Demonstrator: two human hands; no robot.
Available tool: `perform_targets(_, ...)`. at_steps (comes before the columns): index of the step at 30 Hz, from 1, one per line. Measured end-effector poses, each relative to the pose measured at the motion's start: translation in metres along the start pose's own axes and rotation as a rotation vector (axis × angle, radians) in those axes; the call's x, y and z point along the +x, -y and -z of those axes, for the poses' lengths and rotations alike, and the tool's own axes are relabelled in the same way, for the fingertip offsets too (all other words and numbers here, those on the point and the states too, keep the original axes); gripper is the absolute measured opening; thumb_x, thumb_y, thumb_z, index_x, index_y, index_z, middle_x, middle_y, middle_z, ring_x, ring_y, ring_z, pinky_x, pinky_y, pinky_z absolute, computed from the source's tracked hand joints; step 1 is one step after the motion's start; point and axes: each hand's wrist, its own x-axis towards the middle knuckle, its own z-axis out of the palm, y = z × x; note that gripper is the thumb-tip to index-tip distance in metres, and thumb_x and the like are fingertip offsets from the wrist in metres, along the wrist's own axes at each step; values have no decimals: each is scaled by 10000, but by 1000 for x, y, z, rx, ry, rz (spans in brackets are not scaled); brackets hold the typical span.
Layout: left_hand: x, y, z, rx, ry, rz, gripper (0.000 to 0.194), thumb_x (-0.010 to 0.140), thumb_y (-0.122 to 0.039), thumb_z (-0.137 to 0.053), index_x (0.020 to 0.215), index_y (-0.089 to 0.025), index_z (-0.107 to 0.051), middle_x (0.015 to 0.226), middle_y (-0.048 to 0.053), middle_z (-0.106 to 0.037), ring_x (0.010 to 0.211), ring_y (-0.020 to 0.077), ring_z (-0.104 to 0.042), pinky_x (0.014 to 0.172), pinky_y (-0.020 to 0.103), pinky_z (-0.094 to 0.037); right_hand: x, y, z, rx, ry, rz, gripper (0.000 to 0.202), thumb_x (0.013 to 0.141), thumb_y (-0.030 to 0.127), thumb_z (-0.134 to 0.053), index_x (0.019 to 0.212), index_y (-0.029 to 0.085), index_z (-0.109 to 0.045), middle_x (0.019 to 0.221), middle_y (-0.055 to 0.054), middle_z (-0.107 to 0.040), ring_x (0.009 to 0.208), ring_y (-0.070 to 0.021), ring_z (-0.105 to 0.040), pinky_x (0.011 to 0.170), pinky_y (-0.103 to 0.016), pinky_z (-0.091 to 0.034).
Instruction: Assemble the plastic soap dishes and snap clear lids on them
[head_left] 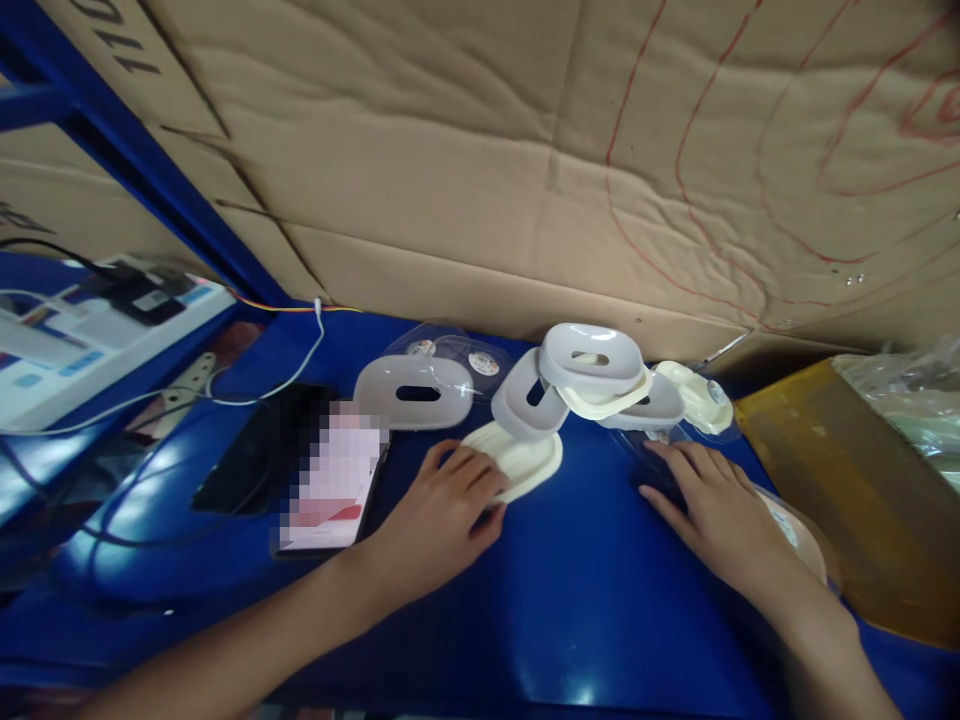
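My left hand point(454, 505) is closed on the near left side of a cream oval tray point(536, 462), fingers on top and thumb at the front edge. My right hand point(712, 500) is open, thumb apart from the fingers, its fingertips at a clear plastic cover point(634, 455); whether they touch it is unclear. Behind the hands is a pile of pale grey oval dishes with slots: one on top point(589, 372), one tilted at left point(525, 405), one at right point(664, 402). Another grey slotted dish point(375, 395) sits left, by clear covers with round stickers point(484, 363).
A phone with a lit screen point(337, 480) and a dark flat device point(244, 455) lie at left, near white cables and a power strip point(45, 395). A cardboard box point(847, 500) with clear bags stands at right. Cardboard point(450, 180) walls the back of the blue table point(585, 600).
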Motion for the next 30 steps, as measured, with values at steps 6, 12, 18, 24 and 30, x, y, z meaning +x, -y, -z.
perform_targets(6,-6,-8,-2,-63,144,-260,41,1023,-219,-669,1063,-228,-668,1067,18,-715,1086,233,-668,1189,496,-390,3,5,2,-60,-74,12,462,1116,506,-466,1431,209,-627,1281,-161,-740,1166,-377,-705,982,-565,-557)
perform_targets(12,-8,-8,-1,-14,138,-358,158,987,-326,-775,1076,-228,-688,1176,42,-705,1119,245,-667,1145,457,-441,17,39,22,77,-271,234,365,1109,252,-553,1465,191,-603,1361,-132,-752,1238,-292,-706,1116,-496,-495)
perform_targets(18,-5,-13,5,64,143,-255,409,885,-343,-853,1227,-210,-672,1392,133,-654,1229,343,-642,1014,484,-542,59,96,24,184,-215,343,520,1126,365,-533,1626,226,-505,1538,-138,-664,1258,-305,-707,1050,-466,-553)
perform_targets(24,-5,-12,5,68,122,-238,173,889,-152,-701,1056,-193,-685,1403,139,-640,1308,341,-630,1033,474,-554,90,110,25,282,-224,269,330,1117,361,-572,1362,209,-732,1220,-116,-809,1076,-269,-776,993,-432,-610)
perform_targets(30,-4,-12,14,48,-12,-219,136,920,-135,-626,1034,-184,-681,1361,148,-662,1227,332,-672,982,478,-577,36,67,59,621,-86,307,250,1084,305,-646,1327,267,-691,1260,-82,-766,1138,-215,-765,990,-356,-630)
